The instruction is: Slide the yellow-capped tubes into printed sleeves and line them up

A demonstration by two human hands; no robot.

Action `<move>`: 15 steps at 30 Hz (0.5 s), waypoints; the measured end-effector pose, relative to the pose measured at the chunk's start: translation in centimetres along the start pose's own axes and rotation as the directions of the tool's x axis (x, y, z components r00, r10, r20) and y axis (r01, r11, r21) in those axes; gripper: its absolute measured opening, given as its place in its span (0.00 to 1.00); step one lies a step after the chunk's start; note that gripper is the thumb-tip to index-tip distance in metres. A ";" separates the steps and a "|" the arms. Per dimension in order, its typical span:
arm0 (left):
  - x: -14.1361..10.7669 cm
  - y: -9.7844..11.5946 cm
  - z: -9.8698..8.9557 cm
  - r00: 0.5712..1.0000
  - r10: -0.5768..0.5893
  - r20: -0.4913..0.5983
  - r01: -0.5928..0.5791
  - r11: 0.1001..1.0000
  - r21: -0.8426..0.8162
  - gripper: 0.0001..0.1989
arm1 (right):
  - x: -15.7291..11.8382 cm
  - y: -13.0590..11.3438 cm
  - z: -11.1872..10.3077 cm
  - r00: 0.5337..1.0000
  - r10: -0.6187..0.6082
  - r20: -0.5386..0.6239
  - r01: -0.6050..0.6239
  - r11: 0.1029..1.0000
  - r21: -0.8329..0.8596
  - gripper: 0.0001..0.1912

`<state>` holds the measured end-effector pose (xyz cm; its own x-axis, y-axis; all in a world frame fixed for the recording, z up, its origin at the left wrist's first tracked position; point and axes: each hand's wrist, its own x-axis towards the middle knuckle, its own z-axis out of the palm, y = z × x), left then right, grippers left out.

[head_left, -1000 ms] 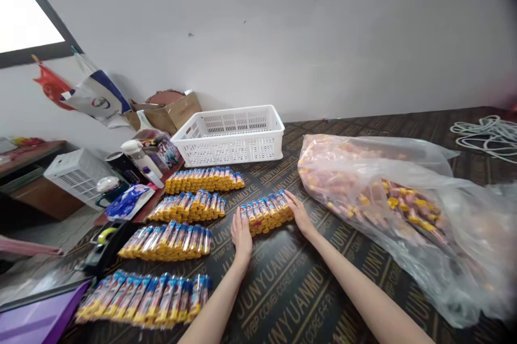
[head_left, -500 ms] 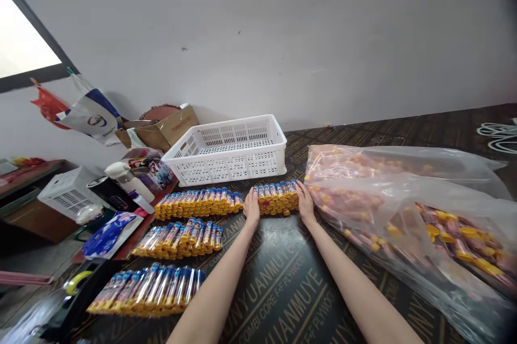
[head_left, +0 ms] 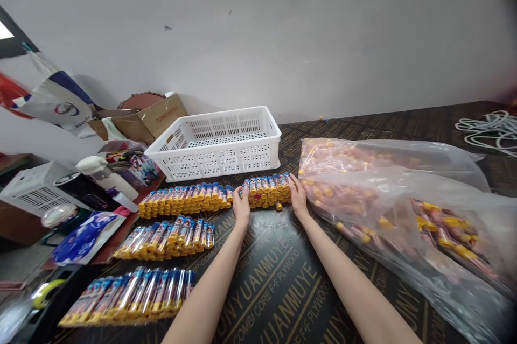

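Observation:
A stacked block of small clear tubes point(head_left: 266, 191) with blue tops and yellow caps stands on the dark plywood table. At its left end, my left hand point(head_left: 241, 208) presses the side with curved fingers. My right hand point(head_left: 298, 198) holds the opposite end, fingers against the outer tubes. One yellow-capped tube point(head_left: 278, 206) pokes out low at the front of the block. Just left of my left hand lies a longer stack of the same tubes point(head_left: 186, 199). Two more rows, a middle row point(head_left: 169, 236) and a near row point(head_left: 133, 295), lie closer to me.
Behind the stacks sits a white perforated plastic crate point(head_left: 218, 158). Large clear bags point(head_left: 363, 188) of yellow-capped tubes spread over the right side. A cardboard box point(head_left: 157, 118), a white-topped bottle point(head_left: 105, 174) and a tape dispenser point(head_left: 48, 295) are at left; a coiled cable point(head_left: 493, 128) lies far right.
The whole view has shifted, so most things appear further left. Both hands stay at the ends of the tube block. One tube at its lower front now stands out more.

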<state>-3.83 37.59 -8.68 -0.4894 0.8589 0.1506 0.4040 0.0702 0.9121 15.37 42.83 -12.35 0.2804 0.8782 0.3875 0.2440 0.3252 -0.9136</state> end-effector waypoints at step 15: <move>-8.7 0.7 1.6 0.601 0.529 0.598 -0.772 0.578 0.265 0.22 | -3.4 -2.2 -2.3 0.997 -0.073 0.004 0.074 0.995 -0.068 0.28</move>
<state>1.91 30.97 -9.97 0.3820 0.8572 0.3454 0.8160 -0.4883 0.3094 15.98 38.30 -11.36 0.2583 0.8532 0.4531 0.3266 0.3643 -0.8721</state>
